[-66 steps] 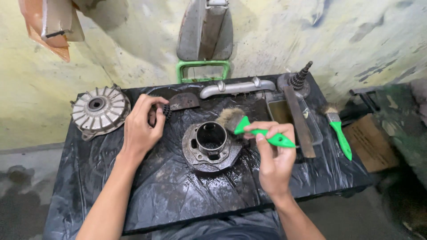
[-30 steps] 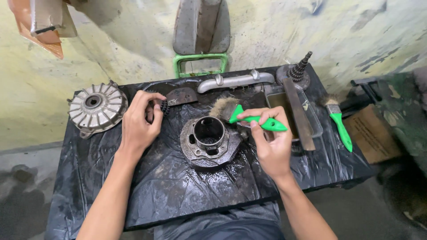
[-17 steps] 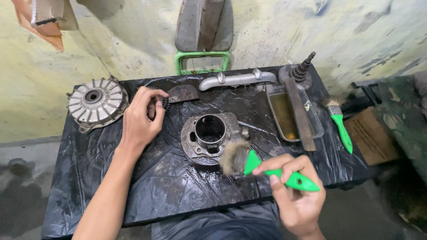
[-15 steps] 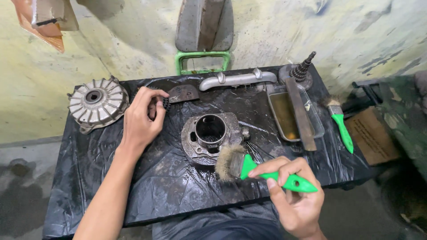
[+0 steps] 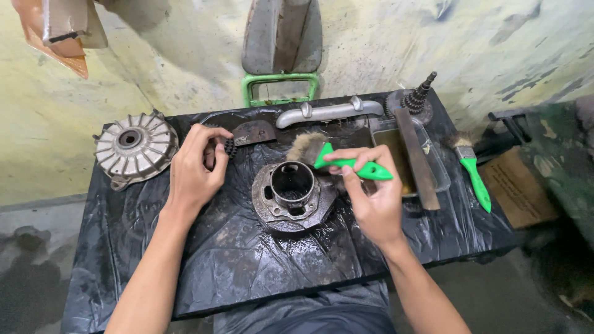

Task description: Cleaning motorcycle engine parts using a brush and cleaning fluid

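A greasy, round metal hub [image 5: 292,195] with an open bore sits at the centre of the frame on a counter [image 5: 241,260] wrapped in wet, wrinkled black plastic. The right hand [image 5: 371,198], just right of the hub, has its grip pinched around the green plastic handle of a brush [image 5: 334,158], whose matted tan bristles lie at the hub's upper rim. The left hand [image 5: 195,170], left of centre and apart from the hub, has its fingers curled loosely around a small dark ribbed part [image 5: 230,147]. At upper left rests a finned, pale grey drum [image 5: 135,148]. Behind the hub lie a dark plate [image 5: 255,132] and a curved silver pipe [image 5: 328,112]. At right, a flat metal bar [image 5: 417,158] crosses a tray [image 5: 440,173] of amber liquid, with 1 geared shaft [image 5: 417,98] above and a 2nd green brush [image 5: 473,176] further right.
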